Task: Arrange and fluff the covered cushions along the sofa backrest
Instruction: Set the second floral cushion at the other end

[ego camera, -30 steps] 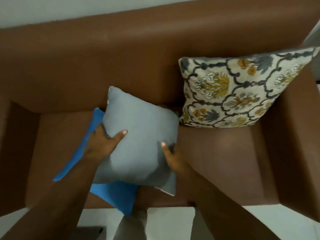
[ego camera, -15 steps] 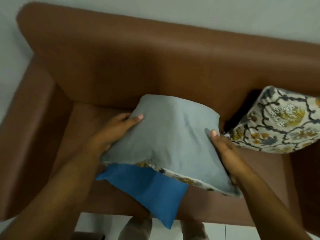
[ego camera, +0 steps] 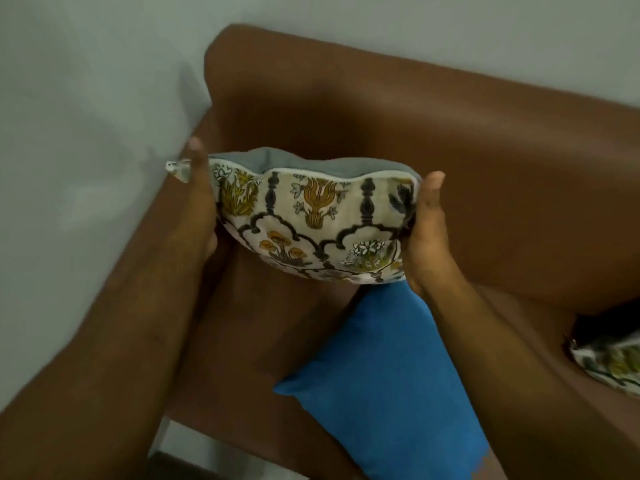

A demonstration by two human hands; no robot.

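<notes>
I hold a cushion [ego camera: 311,223] in the air over the left end of the brown sofa [ego camera: 450,161]. Its floral side with yellow flowers and dark lattice faces me, and its grey back shows along the top edge. My left hand [ego camera: 199,199] presses its left side and my right hand [ego camera: 427,223] presses its right side, squeezing it between them. A blue cushion [ego camera: 377,379] lies flat on the seat below. A second floral cushion [ego camera: 609,362] peeks in at the right edge, against the backrest.
The sofa's left armrest [ego camera: 145,278] runs under my left forearm. A pale wall [ego camera: 86,98] stands behind and to the left of the sofa. A strip of light floor [ego camera: 194,452] shows at the bottom.
The cushion has been lifted off the blue one, turned so its floral side faces me, and squeezed between both hands. My view has swung left; the second floral cushion has slid to the right edge.
</notes>
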